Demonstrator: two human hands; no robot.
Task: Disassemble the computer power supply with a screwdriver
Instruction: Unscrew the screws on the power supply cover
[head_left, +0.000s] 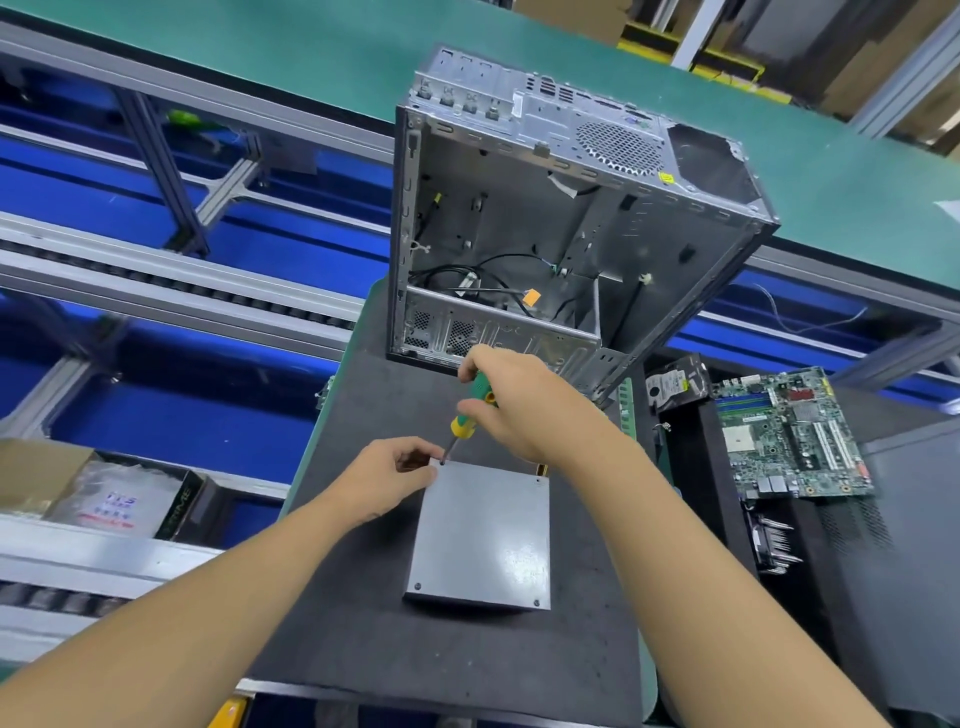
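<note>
A grey metal power supply (485, 535) lies flat on the dark foam mat (363, 597), its plain lid up with screws at the corners. My right hand (524, 405) grips a green and yellow screwdriver (467, 415), whose tip stands on the lid's far left corner. My left hand (387, 475) holds that same far left corner of the power supply, fingers curled round its edge beside the tip.
An open, emptied computer case (566, 218) stands just behind the mat. To the right lie a motherboard (789, 434), a hard drive (675, 384) and a heatsink (769, 545). Conveyor rails (171, 291) and a cardboard box (104, 488) are on the left.
</note>
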